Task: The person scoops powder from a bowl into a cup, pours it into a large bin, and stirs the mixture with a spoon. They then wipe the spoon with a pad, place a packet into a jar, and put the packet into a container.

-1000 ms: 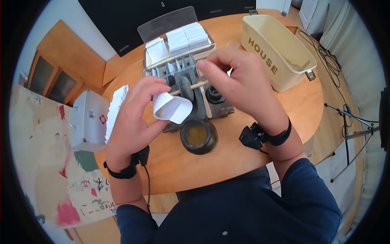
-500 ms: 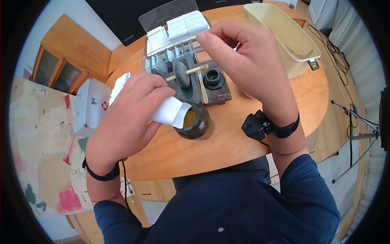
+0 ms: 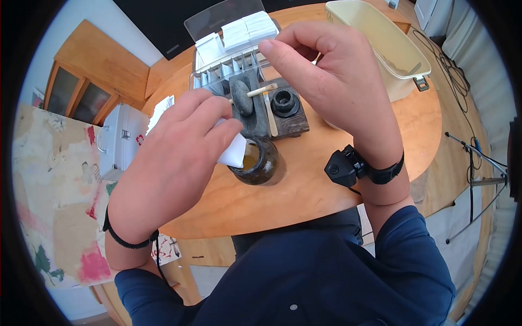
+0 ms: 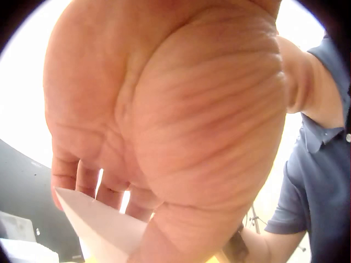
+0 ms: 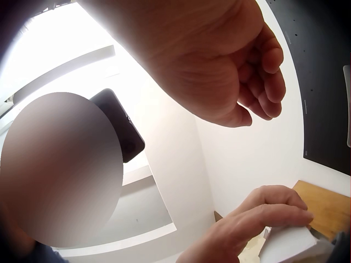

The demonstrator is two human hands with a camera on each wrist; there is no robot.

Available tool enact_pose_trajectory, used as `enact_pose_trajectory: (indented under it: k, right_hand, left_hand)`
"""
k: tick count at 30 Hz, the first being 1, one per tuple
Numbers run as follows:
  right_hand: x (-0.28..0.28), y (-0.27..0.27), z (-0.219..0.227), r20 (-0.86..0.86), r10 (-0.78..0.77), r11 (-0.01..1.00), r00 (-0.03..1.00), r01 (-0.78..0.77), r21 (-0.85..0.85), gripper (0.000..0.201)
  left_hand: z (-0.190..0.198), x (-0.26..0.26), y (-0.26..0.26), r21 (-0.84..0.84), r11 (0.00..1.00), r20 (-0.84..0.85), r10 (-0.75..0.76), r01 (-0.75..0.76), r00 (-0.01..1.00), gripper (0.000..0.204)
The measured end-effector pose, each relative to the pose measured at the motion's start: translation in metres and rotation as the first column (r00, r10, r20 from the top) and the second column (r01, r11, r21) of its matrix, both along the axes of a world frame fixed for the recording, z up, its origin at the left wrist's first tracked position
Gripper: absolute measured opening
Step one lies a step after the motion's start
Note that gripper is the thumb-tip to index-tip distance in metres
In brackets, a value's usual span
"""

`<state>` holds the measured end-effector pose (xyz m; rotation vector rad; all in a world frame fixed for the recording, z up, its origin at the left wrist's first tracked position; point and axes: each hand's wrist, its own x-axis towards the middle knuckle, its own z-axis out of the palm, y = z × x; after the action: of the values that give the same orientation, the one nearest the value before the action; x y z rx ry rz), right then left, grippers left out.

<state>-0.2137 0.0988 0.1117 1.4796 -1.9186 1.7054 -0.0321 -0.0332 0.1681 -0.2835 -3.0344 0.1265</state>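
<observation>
In the head view my left hand [image 3: 176, 149] grips a folded white paper [image 3: 234, 151], its lower end tilted down at the mouth of a dark round jar [image 3: 267, 164] with something yellowish inside. The left wrist view shows the paper [image 4: 104, 223] between thumb and fingers of my left hand [image 4: 164, 109]. Raised to the right, above the table, is my right hand [image 3: 340, 81]. In the right wrist view its fingers are loosely curled, and nothing shows in that hand [image 5: 219, 66].
Behind the jar, a stone wheel [image 3: 243, 98] with a wooden handle rests in a dark trough [image 3: 261, 120]. Beside it are a small dark pot [image 3: 285, 102] and a flat stick [image 3: 271, 116]. White packets [image 3: 249, 31], a cream bin [image 3: 399, 81] and a first-aid case [image 3: 117, 146] stand farther out.
My left hand has moved down and tipped the paper from above the table to the jar's mouth. My right hand has moved up, away from the wheel's handle.
</observation>
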Motion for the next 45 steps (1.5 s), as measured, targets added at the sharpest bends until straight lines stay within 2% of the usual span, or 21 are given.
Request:
enact_pose_trajectory:
  k: [5,8,10,16,21,23,24,25,26,27,28,29,32,36,39,42,44,45]
  right_hand:
    - [-0.001,0.001,0.001,-0.016,-0.005,1.000,1.000,0.005,0.017,0.025]
    - [-0.002,0.001,0.001,-0.030,-0.014,1.000,0.999,0.014,0.013,0.025]
    - [-0.002,0.002,0.001,-0.029,-0.012,1.000,1.000,0.012,0.007,0.025]
    - [-0.003,0.003,0.001,-0.055,-0.019,1.000,0.998,0.019,0.010,0.024]
    - [-0.002,0.004,0.002,0.017,0.016,1.000,1.000,-0.016,0.022,0.022]
    - [-0.001,0.001,0.001,-0.069,-0.040,0.999,0.997,0.041,0.005,0.021]
    - [0.000,0.001,0.000,-0.036,-0.042,0.999,0.998,0.043,0.029,0.019]
    - [-0.001,-0.001,-0.002,-0.102,-0.055,0.998,0.993,0.056,0.013,0.020]
    - [-0.001,-0.003,-0.005,-0.110,-0.037,0.999,0.993,0.033,-0.037,0.020]
    - [-0.002,-0.002,-0.004,-0.173,-0.052,0.998,0.984,0.046,-0.041,0.021]
    - [0.000,0.002,-0.001,-0.147,-0.044,0.999,0.988,0.041,-0.020,0.023]
    - [-0.002,0.005,0.000,-0.132,-0.048,0.999,0.990,0.049,0.009,0.024]
    - [0.001,0.000,-0.001,-0.093,-0.011,1.000,0.996,0.013,0.022,0.026]
    - [0.004,0.000,-0.001,-0.087,-0.011,0.998,0.996,0.017,0.067,0.026]
    - [0.005,-0.004,-0.005,-0.090,-0.008,0.998,0.996,0.014,0.060,0.026]
    - [0.006,-0.008,-0.009,-0.118,-0.057,0.998,0.991,0.059,0.016,0.026]
    - [0.008,-0.012,-0.013,-0.127,-0.038,0.999,0.991,0.041,0.023,0.027]
    - [0.006,-0.012,-0.012,-0.115,-0.084,0.996,0.990,0.086,0.012,0.027]
  left_hand:
    - [0.001,-0.001,0.005,-0.058,0.998,0.032,0.015,-0.013,0.999,0.040]
    - [-0.001,-0.001,0.007,-0.067,0.998,-0.021,0.013,-0.014,1.000,0.039]
    - [0.000,0.000,0.006,-0.085,0.996,0.022,0.006,-0.004,1.000,0.041]
    - [-0.003,-0.001,0.007,-0.086,0.996,0.005,-0.001,0.001,1.000,0.045]
    - [0.000,0.000,0.010,-0.067,0.998,0.027,0.009,-0.008,1.000,0.048]
    - [0.002,0.000,0.011,-0.059,0.998,0.027,-0.015,0.017,1.000,0.049]
    - [0.003,0.003,0.012,-0.040,0.999,0.029,0.020,-0.019,0.999,0.051]
    - [0.004,0.003,0.012,-0.021,0.999,0.019,0.043,-0.043,0.999,0.052]
    - [0.004,0.001,0.013,-0.017,1.000,-0.025,-0.009,0.009,1.000,0.052]
    - [0.004,0.002,0.014,-0.024,0.999,-0.011,0.023,-0.023,1.000,0.053]
    - [0.003,0.002,0.016,-0.030,0.998,0.017,0.065,-0.064,0.998,0.054]
    - [0.002,-0.004,0.019,-0.020,1.000,-0.012,0.019,-0.019,1.000,0.054]
    - [0.001,0.004,0.018,-0.070,0.995,-0.048,0.063,-0.066,0.997,0.053]
    - [0.001,0.005,0.016,-0.085,0.994,0.014,0.064,-0.062,0.998,0.053]
    - [0.002,0.005,0.020,-0.070,0.996,-0.032,0.057,-0.059,0.998,0.044]
    - [-0.002,0.007,0.016,-0.108,0.994,-0.021,0.002,-0.005,1.000,0.046]
    - [-0.005,0.009,0.013,-0.090,0.995,0.006,0.041,-0.040,0.999,0.063]
    - [-0.004,0.011,0.012,-0.184,0.983,0.037,0.023,-0.016,0.999,0.067]
